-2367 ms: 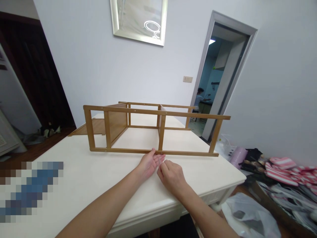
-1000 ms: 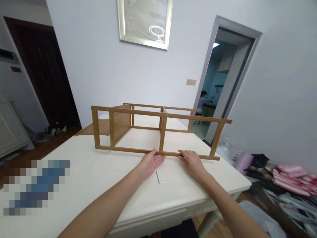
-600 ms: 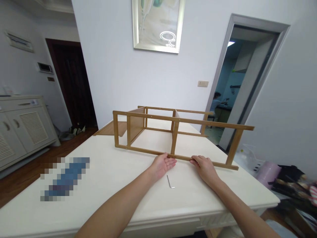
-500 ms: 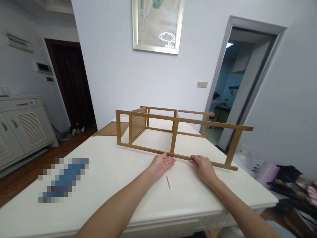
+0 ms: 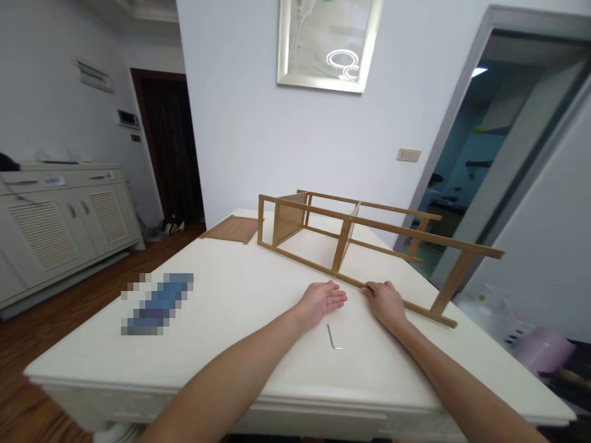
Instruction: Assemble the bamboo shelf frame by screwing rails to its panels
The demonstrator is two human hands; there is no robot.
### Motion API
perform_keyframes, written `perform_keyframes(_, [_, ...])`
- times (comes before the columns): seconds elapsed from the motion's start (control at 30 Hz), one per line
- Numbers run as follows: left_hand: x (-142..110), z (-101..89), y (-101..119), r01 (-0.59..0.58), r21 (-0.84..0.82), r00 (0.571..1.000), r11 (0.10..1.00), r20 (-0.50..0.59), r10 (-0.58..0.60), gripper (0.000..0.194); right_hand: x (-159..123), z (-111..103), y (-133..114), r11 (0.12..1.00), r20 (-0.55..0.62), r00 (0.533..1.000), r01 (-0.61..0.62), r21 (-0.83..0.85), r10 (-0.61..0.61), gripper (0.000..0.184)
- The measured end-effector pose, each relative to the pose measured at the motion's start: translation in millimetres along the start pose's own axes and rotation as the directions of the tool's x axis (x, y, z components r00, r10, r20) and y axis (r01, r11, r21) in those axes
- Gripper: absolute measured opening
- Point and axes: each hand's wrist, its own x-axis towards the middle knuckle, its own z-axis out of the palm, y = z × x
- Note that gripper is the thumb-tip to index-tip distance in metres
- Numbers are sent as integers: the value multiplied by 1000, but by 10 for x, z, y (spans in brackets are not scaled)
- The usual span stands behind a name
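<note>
A bamboo shelf frame lies on its side on the cream table, its long rails running from the far left toward the right edge. My left hand rests palm up with fingers spread, just in front of the frame's near bottom rail. My right hand lies palm down with its fingertips against that same rail, holding nothing. A small metal hex key lies on the table between my two forearms.
A loose bamboo panel lies flat at the table's far left corner. A blurred blue patch sits on the left of the table. White cabinets stand at left. An open doorway is behind the frame, and a pink object sits on the floor at right.
My right hand put the hex key down and moved to the frame's near rail. My view has swung left, so the frame now sits further right and angled.
</note>
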Motion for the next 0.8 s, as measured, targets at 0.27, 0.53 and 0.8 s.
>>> perform_keyframes(0.27, [43, -27, 17, -27, -13, 1000, 1000, 3, 27, 22, 138, 91, 9, 999, -7, 999, -51, 18, 51, 33])
perform_keyframes(0.53, [34, -31, 34, -69, 2, 998, 998, 0, 69, 23, 147, 148, 23, 1000, 0, 1000, -8, 30, 8, 33])
perform_keyframes(0.8, [36, -43, 51, -139, 158, 988, 978, -45, 148, 15, -333, -255, 160, 995, -401, 916, 55, 84, -17, 33])
